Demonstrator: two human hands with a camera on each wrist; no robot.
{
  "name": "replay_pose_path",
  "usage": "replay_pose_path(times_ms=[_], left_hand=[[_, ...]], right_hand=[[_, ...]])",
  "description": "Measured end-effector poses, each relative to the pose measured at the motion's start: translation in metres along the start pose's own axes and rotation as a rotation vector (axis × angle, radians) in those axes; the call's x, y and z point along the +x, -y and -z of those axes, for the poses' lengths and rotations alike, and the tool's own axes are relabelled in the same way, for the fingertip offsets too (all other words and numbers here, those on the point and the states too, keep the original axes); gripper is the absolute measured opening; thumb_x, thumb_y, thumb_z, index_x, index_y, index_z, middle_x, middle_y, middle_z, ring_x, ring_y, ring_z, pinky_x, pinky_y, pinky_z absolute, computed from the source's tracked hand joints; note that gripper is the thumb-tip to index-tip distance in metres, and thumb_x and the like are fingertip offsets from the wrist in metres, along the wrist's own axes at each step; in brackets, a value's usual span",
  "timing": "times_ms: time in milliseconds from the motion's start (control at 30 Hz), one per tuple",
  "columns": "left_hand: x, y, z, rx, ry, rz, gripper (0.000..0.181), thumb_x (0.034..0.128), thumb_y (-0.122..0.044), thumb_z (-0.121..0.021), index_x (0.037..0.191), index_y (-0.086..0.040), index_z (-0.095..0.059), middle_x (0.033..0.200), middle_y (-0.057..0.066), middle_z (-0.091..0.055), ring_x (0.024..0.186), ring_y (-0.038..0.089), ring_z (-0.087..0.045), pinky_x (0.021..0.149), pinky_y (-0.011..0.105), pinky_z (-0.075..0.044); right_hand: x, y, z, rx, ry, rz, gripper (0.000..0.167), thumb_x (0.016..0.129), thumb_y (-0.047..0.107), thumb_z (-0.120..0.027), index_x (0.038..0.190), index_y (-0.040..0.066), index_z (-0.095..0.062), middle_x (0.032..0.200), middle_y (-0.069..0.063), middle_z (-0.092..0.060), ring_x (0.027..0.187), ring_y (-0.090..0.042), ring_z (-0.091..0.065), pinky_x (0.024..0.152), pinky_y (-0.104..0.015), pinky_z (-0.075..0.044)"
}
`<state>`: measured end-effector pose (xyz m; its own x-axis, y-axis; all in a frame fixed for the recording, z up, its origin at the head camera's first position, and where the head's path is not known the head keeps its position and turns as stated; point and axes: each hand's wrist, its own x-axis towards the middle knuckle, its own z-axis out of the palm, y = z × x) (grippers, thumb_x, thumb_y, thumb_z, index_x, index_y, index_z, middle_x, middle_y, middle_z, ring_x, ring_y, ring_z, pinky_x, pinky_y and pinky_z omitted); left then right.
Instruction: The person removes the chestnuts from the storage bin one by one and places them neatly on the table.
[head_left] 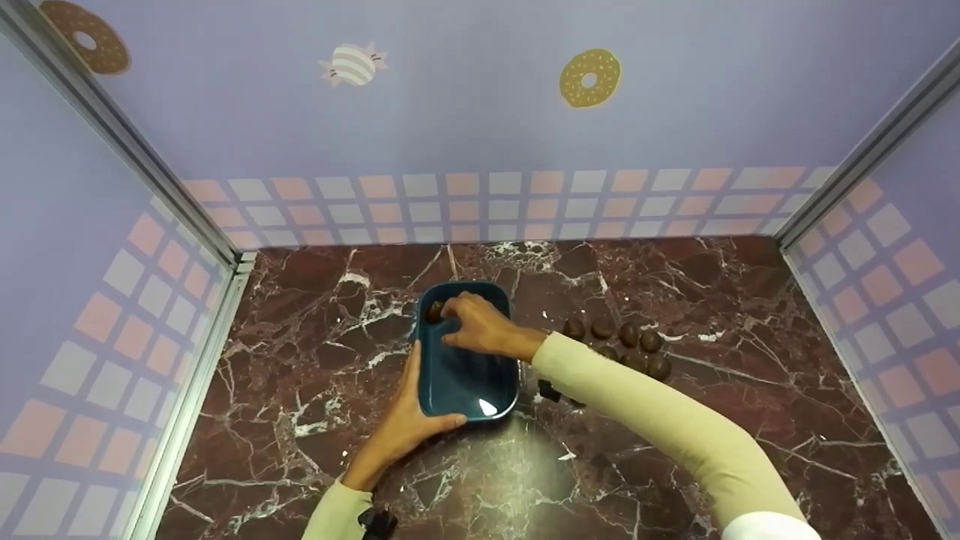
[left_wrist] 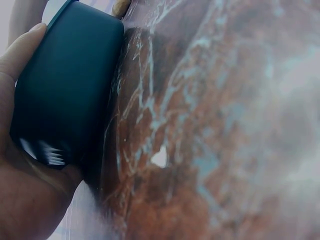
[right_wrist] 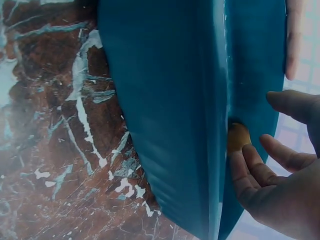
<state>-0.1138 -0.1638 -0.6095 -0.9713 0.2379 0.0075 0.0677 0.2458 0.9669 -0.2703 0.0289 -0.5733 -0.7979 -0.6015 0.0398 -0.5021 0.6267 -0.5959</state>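
Note:
A deep blue rectangular container (head_left: 469, 379) with rounded corners stands on the marble-patterned surface. My left hand (head_left: 416, 416) holds its near left corner, the thumb along the near end and the fingers along the left wall. Inside the container, at its far left, lies a brown chestnut-like piece (head_left: 435, 311). Over the far part of the container, my right hand (head_left: 480, 326) reaches in. Its fingertips touch the brown piece (right_wrist: 239, 137) in the right wrist view, while the thumb stands apart from it.
To the right of the container lie several more brown chestnut-like pieces (head_left: 651, 341), partly behind the right sleeve (head_left: 637, 409). A patterned wall (head_left: 480, 150) closes off the back, and side panels (head_left: 112, 300) stand at left and right.

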Motion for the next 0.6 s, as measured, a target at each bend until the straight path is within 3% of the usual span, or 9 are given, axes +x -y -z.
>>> replay_pose_path(times_ms=[600], left_hand=[[0.0,0.0,0.0,0.006,0.002,0.018,0.146,0.0813,-0.031,-0.101,0.178,-0.016,0.008,0.183,0.019,0.012,0.168,0.041,0.007,0.132,0.069,-0.006]], right_hand=[[0.039,-0.016,-0.018,-0.046,0.005,0.001,0.049,0.094,0.032,-0.087,0.132,0.003,-0.075,0.124,-0.013,-0.073,0.114,-0.028,-0.069,0.1,-0.045,-0.059]])
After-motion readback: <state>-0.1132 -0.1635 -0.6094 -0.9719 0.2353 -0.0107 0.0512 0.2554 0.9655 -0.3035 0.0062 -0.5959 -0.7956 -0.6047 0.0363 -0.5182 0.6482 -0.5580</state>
